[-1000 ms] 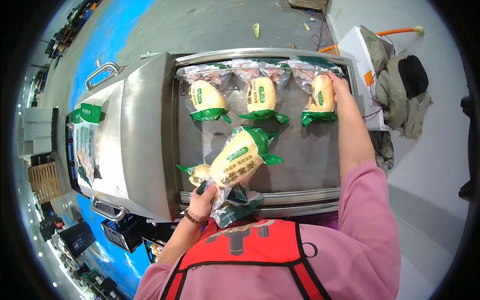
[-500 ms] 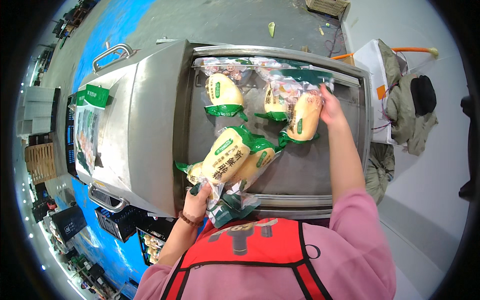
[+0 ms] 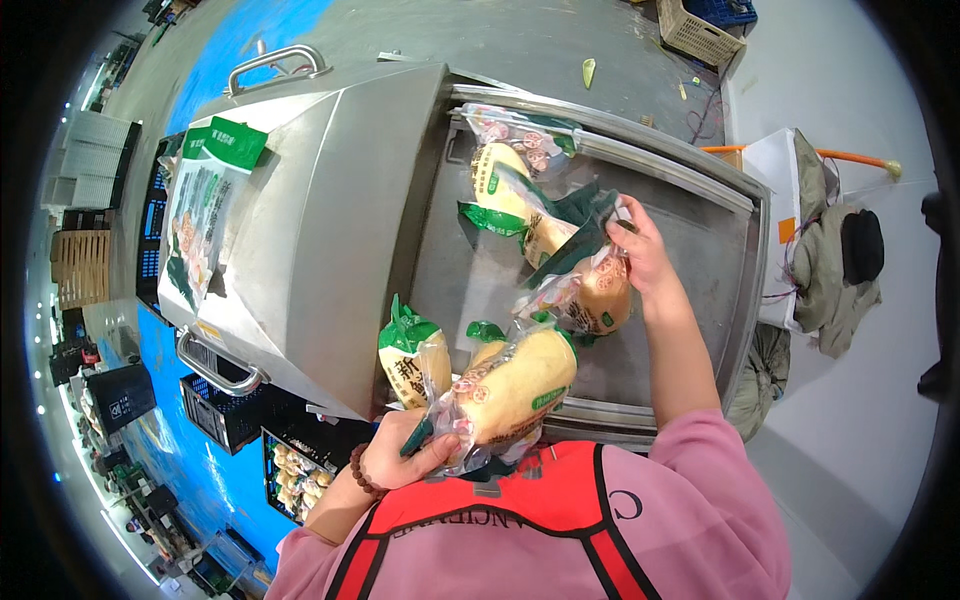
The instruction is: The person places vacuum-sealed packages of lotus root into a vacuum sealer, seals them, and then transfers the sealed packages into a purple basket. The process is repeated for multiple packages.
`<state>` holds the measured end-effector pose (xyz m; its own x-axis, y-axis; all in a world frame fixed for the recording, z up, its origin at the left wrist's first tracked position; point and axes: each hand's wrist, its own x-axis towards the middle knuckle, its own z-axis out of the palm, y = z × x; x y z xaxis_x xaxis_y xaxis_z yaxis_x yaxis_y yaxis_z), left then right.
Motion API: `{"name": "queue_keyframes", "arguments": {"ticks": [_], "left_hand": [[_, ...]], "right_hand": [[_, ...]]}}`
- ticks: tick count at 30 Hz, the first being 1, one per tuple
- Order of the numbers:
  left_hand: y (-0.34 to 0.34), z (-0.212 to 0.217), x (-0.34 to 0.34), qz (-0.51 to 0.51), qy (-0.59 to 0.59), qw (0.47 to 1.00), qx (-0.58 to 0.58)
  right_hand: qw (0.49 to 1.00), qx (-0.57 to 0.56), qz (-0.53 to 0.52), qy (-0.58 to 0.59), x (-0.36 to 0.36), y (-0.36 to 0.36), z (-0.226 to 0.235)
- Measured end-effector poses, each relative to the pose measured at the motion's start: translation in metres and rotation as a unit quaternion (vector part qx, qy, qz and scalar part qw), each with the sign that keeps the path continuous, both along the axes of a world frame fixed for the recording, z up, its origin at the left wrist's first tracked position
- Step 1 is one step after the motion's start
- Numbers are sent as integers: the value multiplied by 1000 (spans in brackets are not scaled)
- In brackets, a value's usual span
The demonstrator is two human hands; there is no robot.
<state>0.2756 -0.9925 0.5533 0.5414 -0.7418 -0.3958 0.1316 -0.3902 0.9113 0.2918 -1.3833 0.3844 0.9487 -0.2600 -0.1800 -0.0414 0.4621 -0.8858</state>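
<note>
Front packs (image 3: 525, 385): clear-and-green plastic, pale-yellow oblong contents, bunched, tilted.
Middle packs (image 3: 603, 295): same kind, overlapping, slanted.
Back pack (image 3: 500, 182): on grey metal bed (image 3: 695, 245).

Grey floor (image 3: 490, 40) with a blue strip (image 3: 215, 490)
On my feed, I see a wooden pallet (image 3: 80, 268) and small lights (image 3: 57, 477) left of the blue strip, a white wall (image 3: 810, 90) well to its right.

The scene is brightly lit, with soft glare cast on the stainless-steel lid (image 3: 345, 210). Straight edges are bent by fisheye distortion, and corners are blackened.
</note>
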Motion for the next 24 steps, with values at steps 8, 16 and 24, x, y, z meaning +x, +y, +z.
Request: {"name": "queue_keyframes", "arguments": {"ticks": [8,16,24], "left_hand": [[17,12,19,-87,-171,978,-87],[33,15,23,-113,-194,965,-137],[73,27,-8,-43,-230,956,-177]], "right_hand": [[946,234,60,215,90,-10,-22],[951,50,112,283,138,12,-28],[947,-251,79,183,98,46,-22]]}}
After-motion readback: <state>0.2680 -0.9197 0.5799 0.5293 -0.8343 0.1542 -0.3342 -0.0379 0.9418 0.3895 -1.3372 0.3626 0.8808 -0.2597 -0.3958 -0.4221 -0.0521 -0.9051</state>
